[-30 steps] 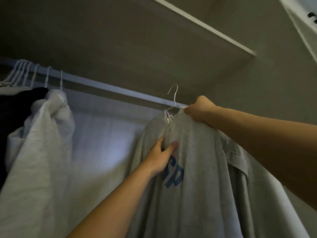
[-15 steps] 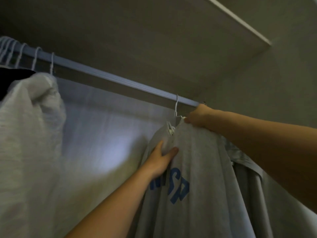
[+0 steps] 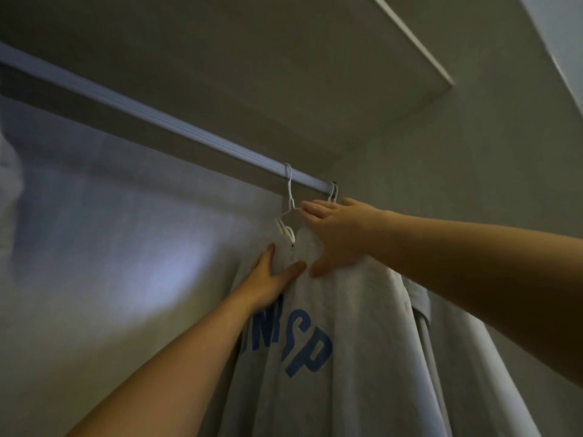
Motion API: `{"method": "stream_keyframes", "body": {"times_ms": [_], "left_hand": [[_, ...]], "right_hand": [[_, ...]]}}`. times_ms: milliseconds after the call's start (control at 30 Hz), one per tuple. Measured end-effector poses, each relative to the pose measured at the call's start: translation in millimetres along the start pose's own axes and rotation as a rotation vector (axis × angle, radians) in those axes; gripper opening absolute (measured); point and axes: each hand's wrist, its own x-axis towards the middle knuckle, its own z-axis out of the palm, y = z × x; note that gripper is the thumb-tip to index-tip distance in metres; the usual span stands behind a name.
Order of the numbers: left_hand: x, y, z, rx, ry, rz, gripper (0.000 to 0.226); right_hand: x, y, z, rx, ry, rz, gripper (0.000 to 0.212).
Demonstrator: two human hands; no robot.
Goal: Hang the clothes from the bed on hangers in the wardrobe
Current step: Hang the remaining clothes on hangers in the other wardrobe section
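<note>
Above the fingertips (image 3: 312,208), the rail (image 3: 157,118) already carries the grey shirt (image 3: 347,310) on its white hanger (image 3: 289,190). Right hand (image 3: 334,234) rests spread on the shoulder; left hand (image 3: 271,279) pinches cloth under the collar. Only straightening seems left.

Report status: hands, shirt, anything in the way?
Left hand pinching grey shirt below the collar; right hand open, flat on its shoulder. Hanger hooked on rail. Another hung garment close on the right.
</note>
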Motion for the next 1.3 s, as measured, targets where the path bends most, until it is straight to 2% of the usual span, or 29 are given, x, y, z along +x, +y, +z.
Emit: {"method": "stream_keyframes", "body": {"times_ms": [67, 167, 233, 467, 700, 800, 900, 1000, 1133, 1300], "left_hand": [[5, -1, 9, -0.014, -0.032, 0.006, 0.126], [13, -1, 28, -0.024, -0.066, -0.002, 0.105], [19, -3, 41, 0.001, -0.078, -0.025, 0.1], [37, -21, 76, 0.025, -0.105, -0.027, 0.127], [41, -31, 81, -0.039, -0.122, -0.054, 0.127], [34, -36, 79, -0.032, -0.157, -0.073, 0.134], [18, -38, 71, -0.031, -0.181, -0.068, 0.123], [-19, -22, 64, 0.015, -0.117, -0.041, 0.104], [-68, 1, 65, 0.266, 0.075, 0.074, 0.086], [-134, 30, 78, 0.418, 0.152, 0.266, 0.088]], "right_hand": [[1, 5, 8, -0.024, -0.039, 0.028, 0.122], [0, 12, 23, -0.059, -0.102, 0.07, 0.128], [0, 19, 34, -0.068, -0.142, 0.096, 0.13], [0, 35, 63, -0.103, -0.118, 0.116, 0.132], [-2, 33, 69, -0.097, -0.088, 0.116, 0.132], [-7, 30, 68, -0.011, -0.051, 0.145, 0.13], [-20, 26, 64, 0.119, -0.005, 0.198, 0.12], [-43, 23, 63, 0.171, 0.059, 0.21, 0.111], [-88, 15, 65, 0.244, 0.117, 0.203, 0.1], [-169, 5, 63, 0.345, 0.104, 0.172, 0.091]]}}
